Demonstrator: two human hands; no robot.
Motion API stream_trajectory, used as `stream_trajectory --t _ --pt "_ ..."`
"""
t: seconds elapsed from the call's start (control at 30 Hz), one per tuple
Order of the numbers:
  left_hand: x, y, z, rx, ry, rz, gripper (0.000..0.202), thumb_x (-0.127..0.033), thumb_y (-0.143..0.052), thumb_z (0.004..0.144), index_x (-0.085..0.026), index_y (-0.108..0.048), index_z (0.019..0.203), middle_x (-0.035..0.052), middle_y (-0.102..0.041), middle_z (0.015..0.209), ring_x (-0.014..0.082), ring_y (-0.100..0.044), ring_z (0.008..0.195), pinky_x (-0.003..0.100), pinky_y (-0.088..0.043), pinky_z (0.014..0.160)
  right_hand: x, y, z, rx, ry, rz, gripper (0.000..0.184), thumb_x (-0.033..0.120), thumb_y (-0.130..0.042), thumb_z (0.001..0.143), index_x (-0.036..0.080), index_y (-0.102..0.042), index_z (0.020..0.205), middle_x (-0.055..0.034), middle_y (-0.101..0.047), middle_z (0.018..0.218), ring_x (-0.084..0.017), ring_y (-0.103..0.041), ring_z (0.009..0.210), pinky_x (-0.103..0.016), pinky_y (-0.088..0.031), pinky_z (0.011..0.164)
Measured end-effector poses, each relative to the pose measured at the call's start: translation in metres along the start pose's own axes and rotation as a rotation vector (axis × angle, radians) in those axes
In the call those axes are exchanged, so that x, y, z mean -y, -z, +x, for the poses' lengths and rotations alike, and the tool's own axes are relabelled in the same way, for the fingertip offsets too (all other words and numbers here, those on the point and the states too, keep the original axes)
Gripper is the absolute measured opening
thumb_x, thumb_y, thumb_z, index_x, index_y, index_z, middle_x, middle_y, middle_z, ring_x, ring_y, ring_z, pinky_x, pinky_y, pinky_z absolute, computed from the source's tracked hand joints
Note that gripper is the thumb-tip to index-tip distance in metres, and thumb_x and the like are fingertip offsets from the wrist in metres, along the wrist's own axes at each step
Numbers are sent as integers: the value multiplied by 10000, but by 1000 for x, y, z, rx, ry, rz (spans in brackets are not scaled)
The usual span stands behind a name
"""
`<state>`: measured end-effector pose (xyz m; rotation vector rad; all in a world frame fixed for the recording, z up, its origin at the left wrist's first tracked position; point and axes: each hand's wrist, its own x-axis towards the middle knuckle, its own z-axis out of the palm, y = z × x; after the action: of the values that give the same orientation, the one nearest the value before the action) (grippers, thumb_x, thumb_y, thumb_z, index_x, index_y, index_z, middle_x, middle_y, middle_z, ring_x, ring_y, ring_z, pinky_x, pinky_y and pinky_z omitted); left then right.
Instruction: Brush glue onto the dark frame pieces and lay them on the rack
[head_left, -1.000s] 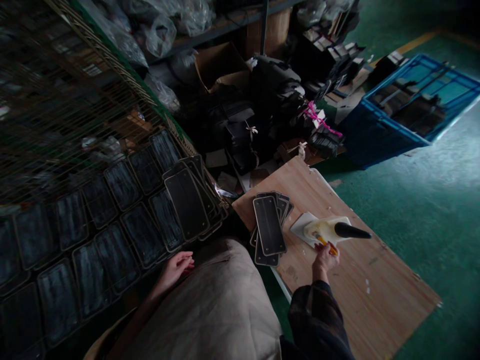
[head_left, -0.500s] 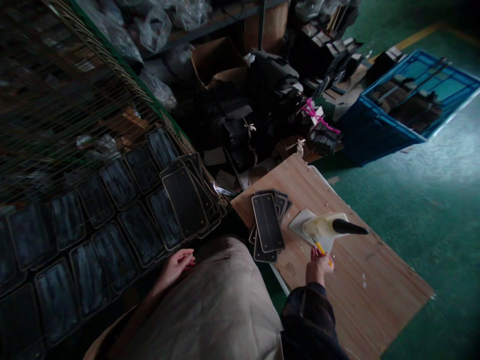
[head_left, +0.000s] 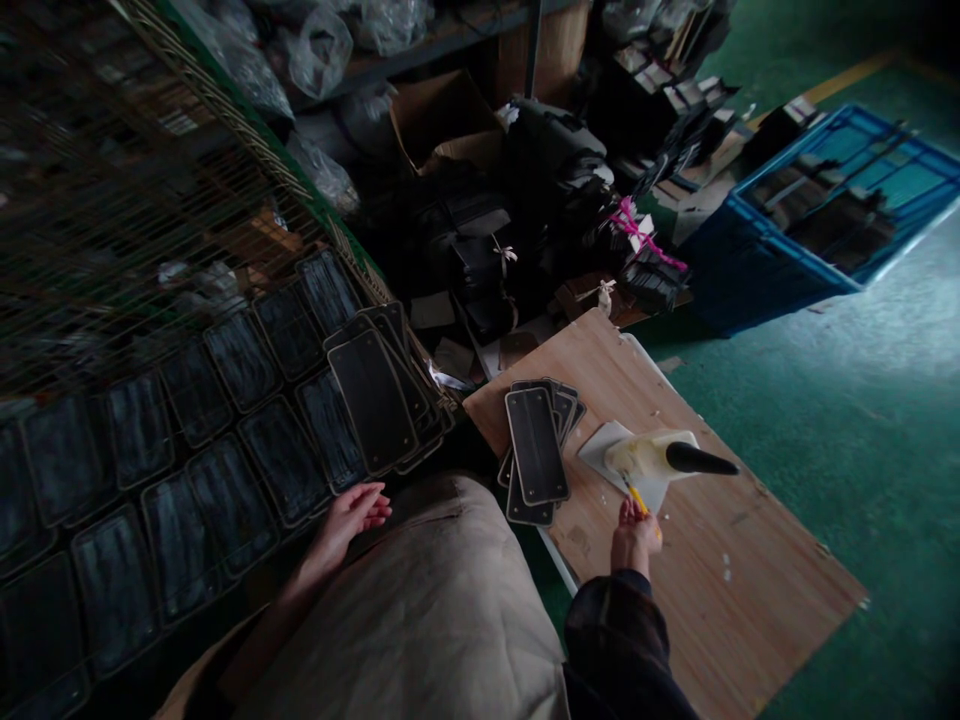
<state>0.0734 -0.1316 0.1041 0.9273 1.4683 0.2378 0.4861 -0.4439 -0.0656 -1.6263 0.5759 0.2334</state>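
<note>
Our right hand (head_left: 636, 535) has the yellow tool (head_left: 638, 501) pinched between thumb and fingers, closed down to the width of the handle. The tool stands over the table (head_left: 750, 560), its tip at the near edge of the pale pot (head_left: 639, 458); whether the tip is inside, we cannot tell. The pot sits on a white sheet (head_left: 655, 494), a black cone (head_left: 701, 459) jutting from its far side. Our left hand (head_left: 352, 518) rests by the apron (head_left: 450, 590), beside the rack's panels (head_left: 234, 510), fingers loosely bent and slightly parted, nothing visible in them.

Risks, as we judge them: a sideways push by the tool against the rim could slide or tip the pot, since the cone overhangs one side. If the tip is wet, it could drip on bare wood or on the pile (head_left: 538, 447) just left of the pot. That pile is fanned unevenly and passes the table's near edge, so a sleeve or knee brushing it could knock panels off. The fingers hold the tool low, so they could get smeared too.

Against the frame of one second ago: the right hand is nearer our body, and the tool shows between fingers and pot. Pot, sheet and pile keep their places. The left hand has hardly moved.
</note>
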Motion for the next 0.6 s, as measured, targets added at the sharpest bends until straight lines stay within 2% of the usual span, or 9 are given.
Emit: stream_trajectory --t 0.1,0.17,0.3,0.43,0.6 --pt "2 -3 2 -8 7 -17 572 -493 -780 664 -103 -617 1050 66 -693 819 181 -694 724 285 -546 658 3 4 -8 -88 77 -80 318 460 -408 953 168 -512 1024 19 -556 704 -128 -587 571 -299 -540 590" --pt "4 -5 5 -9 26 -35 539 -483 -769 689 -105 -619 1042 68 -695 812 175 -693 713 277 -546 644 5 2 -14 -87 148 -159 362 481 -391 924 173 -488 1088 2 -576 725 -152 -619 612 -324 -552 621" --pt "4 -7 10 -11 52 -61 430 -448 -736 756 -116 -630 1007 78 -702 813 171 -694 707 273 -552 631 13 -4 -19 11 319 -416 516 570 -461 837 162 -553 1140 -40 -633 777 -185 -631 675 -337 -528 666" --pt "1 -10 11 -40 50 -73 418 -480 -693 799 -116 -623 993 77 -696 781 159 -686 673 260 -550 604 26 -8 -20 140 491 -729 491 540 -483 800 161 -678 1043 -99 -667 886 -210 -573 744 -341 -453 701" --pt "-8 -16 8 -54 64 -90 480 -550 -711 753 -122 -602 944 56 -683 735 150 -679 630 239 -534 558 36 2 -36 257 609 -944 454 460 -437 815 190 -711 1057 -117 -650 915 -193 -490 634 -324 -350 578"
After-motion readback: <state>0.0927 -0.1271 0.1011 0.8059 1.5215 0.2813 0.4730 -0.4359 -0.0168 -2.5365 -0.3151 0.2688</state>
